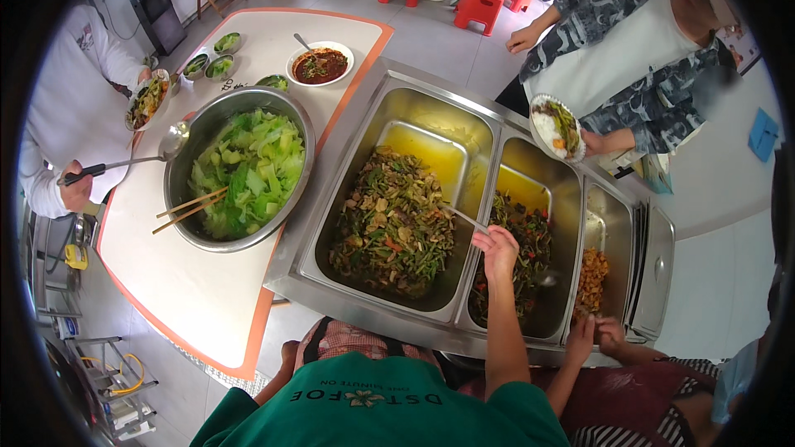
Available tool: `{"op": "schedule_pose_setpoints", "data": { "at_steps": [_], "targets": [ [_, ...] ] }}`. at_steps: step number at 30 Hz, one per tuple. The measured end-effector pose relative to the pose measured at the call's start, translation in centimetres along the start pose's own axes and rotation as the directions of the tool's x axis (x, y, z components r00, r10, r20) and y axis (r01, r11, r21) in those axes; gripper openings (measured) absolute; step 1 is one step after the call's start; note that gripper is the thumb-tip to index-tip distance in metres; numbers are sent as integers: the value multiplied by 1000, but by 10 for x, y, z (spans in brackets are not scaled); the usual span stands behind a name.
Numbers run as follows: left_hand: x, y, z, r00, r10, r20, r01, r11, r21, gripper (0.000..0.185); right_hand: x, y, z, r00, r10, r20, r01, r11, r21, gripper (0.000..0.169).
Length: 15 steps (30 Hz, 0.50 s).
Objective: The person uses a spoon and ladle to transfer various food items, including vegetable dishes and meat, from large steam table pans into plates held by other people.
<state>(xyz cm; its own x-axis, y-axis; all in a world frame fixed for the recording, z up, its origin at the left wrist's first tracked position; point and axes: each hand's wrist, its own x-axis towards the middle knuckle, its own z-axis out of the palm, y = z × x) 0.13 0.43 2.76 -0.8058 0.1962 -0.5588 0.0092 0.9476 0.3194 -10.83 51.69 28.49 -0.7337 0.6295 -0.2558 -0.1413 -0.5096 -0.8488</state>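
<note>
My right hand [499, 249] grips the thin metal handle of a serving utensil [466, 217]. Its far end meets the mixed green vegetables and meat [394, 223] in the large steel food pan [447, 121]. Low beside my checked apron [357, 343] is my left hand [289, 354], mostly hidden behind my body, so its grip does not show. Next to the large pan, a narrower pan [568, 183] holds a dark stir-fry [515, 242]. The rightmost pan [597, 205] contains orange diced food [593, 273]. A co-worker's hands [596, 334] are together at its near edge.
Left, a round steel basin [301, 130] of cooked cabbage [261, 167] with chopsticks [191, 210] sits on the table [152, 273]. One person holds a ladle [174, 139] and bowl [148, 102]. Opposite, another holds a rice bowl [556, 127]. Pan lids [658, 267] stand at the right.
</note>
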Motion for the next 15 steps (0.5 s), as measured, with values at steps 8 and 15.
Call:
{"op": "schedule_pose_setpoints", "data": {
  "at_steps": [8,15],
  "targets": [
    [14,-7,7,995,26,91,-42,983,178,23,-37,-7,11,989,-145,14,145,988,-55,13],
    [21,-13,20,996,67,60,-78,973,217,20,-67,9,17,990,-72,121,103,956,-274,14]
  ]
}}
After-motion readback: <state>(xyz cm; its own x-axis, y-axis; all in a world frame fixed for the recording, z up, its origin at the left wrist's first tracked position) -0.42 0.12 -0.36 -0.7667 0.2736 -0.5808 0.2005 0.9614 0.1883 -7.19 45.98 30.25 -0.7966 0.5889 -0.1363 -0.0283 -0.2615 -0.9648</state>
